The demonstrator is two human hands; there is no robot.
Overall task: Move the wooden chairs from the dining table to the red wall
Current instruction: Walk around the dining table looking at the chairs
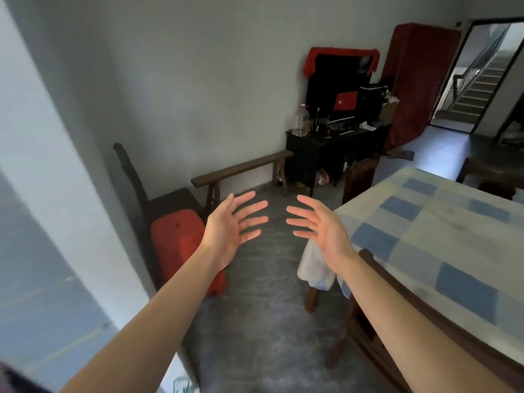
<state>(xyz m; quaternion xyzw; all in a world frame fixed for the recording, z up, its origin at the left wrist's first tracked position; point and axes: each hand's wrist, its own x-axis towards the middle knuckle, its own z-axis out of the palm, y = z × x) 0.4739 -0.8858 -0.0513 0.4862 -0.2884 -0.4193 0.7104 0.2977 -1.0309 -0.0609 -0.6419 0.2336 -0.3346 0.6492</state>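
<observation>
Looking down at the room, biggest stuff first, everything placed off the table:

table: the dining table fills the right side, covered with a blue and cream checked cloth that hangs over its near-left corner.

wardrobe: a tall red thing leans against the far wall, well beyond the table, next to an open doorway with stairs behind it.

desk: a dark desk sits past the table's far-left corner, loaded with a black screen draped in red cloth, a clear plastic bottle and clutter too small to make out.

near chair: a wooden chair is tucked right up against the table's near side, mostly hidden by the right forearm.

far chair: another wooden chair is pushed in at the table's far-left edge, only its back showing.

wall chair: a dark chair stands across the floor from the table, against the grey wall, with a red plastic stool right in front of it.

bench: a long narrow wooden bench runs along that same wall, between the wall chair and the desk.

left hand: left hand is spread wide, palm facing in, holding nothing, out over the floor left of the table.

right hand: right hand is the mirror of it, fingers splayed, empty, just off the table's near-left corner.
</observation>
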